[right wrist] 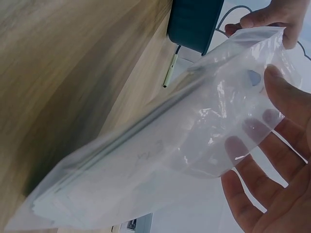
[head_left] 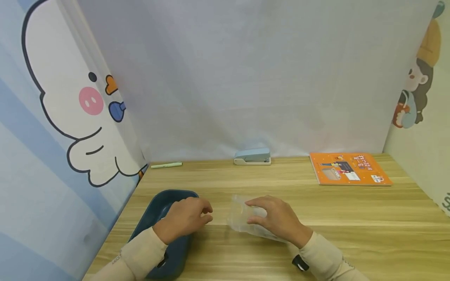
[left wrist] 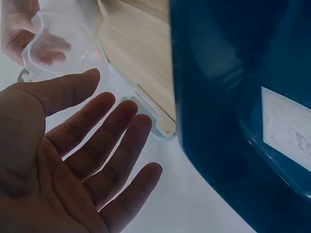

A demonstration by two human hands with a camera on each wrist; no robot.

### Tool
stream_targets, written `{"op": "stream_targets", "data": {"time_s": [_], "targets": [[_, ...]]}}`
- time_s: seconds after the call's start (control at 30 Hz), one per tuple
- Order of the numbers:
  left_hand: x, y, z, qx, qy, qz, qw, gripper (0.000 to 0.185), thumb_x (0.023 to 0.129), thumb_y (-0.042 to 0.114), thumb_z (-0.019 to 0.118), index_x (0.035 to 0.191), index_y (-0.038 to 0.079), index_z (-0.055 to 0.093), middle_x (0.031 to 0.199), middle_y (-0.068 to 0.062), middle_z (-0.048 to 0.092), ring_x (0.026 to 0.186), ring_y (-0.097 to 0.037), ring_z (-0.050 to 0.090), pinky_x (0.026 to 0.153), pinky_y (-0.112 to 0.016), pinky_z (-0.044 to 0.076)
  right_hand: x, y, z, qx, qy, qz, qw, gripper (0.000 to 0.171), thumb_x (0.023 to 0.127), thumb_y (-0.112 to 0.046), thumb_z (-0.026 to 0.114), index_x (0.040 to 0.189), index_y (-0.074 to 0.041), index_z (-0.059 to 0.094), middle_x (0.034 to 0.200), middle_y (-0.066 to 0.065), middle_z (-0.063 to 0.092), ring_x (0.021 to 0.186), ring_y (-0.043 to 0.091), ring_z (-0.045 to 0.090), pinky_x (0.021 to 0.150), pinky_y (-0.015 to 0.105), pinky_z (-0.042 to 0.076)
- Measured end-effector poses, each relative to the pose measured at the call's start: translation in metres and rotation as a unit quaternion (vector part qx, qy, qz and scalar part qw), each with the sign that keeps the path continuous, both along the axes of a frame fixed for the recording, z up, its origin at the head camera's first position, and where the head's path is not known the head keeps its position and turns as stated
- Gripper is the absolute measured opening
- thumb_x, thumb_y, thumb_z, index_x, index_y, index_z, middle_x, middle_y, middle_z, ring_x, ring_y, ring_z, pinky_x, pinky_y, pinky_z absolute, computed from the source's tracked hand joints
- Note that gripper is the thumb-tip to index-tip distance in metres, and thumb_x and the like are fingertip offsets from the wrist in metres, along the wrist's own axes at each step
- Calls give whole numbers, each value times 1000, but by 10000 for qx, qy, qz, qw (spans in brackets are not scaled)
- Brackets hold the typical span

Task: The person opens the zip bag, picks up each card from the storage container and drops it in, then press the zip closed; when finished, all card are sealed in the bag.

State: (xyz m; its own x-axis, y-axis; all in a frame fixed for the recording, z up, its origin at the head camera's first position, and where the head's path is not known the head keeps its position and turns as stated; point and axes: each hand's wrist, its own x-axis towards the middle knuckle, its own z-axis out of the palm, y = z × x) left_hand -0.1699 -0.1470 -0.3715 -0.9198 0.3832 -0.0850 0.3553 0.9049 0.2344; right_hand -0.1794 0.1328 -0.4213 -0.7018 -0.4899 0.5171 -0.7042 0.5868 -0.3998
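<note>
- Head view: the right hand [head_left: 277, 218] grips a clear plastic bag [head_left: 242, 216] that rests low on the wooden table [head_left: 351, 222], fingers curled over its top with the mouth turned toward the other hand. The left hand [head_left: 186, 218] hovers above the near edge of a dark blue tray [head_left: 161, 207], just beside the bag's mouth and holding nothing; its fingers look loosely bent. Along the back edge of the table lie a pale green pen [head_left: 166, 165], a light blue stapler [head_left: 252, 156] and an orange booklet [head_left: 349, 168], all well apart from the hands. Cartoon-printed panels close in both sides.
- Left wrist view: the left hand [left wrist: 73, 160] is released, palm showing, fingers [left wrist: 112, 126] spread and nearly straight. The dark blue tray [left wrist: 228, 73] fills the right side, with a white label [left wrist: 286, 126] on it. Beyond the fingertips, the bag [left wrist: 58, 41] shows its round, gaping mouth, held by the other hand.
- Right wrist view: the bag [right wrist: 170, 155] covers most of the frame and hides much of the table; the right hand [right wrist: 272, 160] clasps it, fingers seen through the plastic. Behind it are the tray [right wrist: 194, 22], the pen [right wrist: 170, 73] and the left hand [right wrist: 272, 17] near the bag's mouth; whether it touches the bag cannot be told.
</note>
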Motion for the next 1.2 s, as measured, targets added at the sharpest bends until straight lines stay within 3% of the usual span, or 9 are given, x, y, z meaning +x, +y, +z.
{"op": "stream_targets", "data": {"time_s": [0.2,0.33,0.43,0.7,1.0,1.2], "targets": [[0,-21,4,-138,-173,343,9992,30,90,35,77,116,20,74,108,2,71,82,-12,66,61,-35,53,0,2,0,8,-9,-58,10000,46,76,-33,87,115,-13,76,112,0,74,100,21,69,82,40,56],[0,-36,3,43,-255,582,9980,36,88,33,78,120,17,72,112,2,70,91,-15,67,70,-39,55,0,4,-2,5,2,-53,10000,45,76,-32,87,115,-14,76,112,0,74,100,21,69,82,41,56],[-1,-45,2,13,-233,658,9976,38,89,30,78,123,16,70,115,1,69,99,-20,67,77,-44,55,1,5,-2,-13,26,-42,10000,45,76,-32,87,115,-14,76,112,0,74,100,21,69,81,41,56],[-7,-60,1,-111,-288,719,9969,46,87,23,79,129,8,66,122,-8,67,101,-26,65,77,-45,54,1,4,-3,-107,292,-21,9995,44,74,-31,88,113,-15,76,109,0,74,97,21,70,78,40,57],[-17,-71,-9,-155,-706,855,9937,52,87,27,80,132,7,64,121,-12,67,98,-28,66,79,-50,53,0,6,-2,-21,56,-38,10000,43,76,-29,87,115,-14,76,110,0,74,99,22,70,80,41,56],[-22,-78,-21,-217,-1067,1059,9884,62,84,27,83,135,1,60,129,-19,62,109,-39,62,88,-56,50,0,7,-2,-17,-44,-78,10000,44,76,-30,87,115,-14,76,111,0,74,100,21,70,81,41,56]]}}
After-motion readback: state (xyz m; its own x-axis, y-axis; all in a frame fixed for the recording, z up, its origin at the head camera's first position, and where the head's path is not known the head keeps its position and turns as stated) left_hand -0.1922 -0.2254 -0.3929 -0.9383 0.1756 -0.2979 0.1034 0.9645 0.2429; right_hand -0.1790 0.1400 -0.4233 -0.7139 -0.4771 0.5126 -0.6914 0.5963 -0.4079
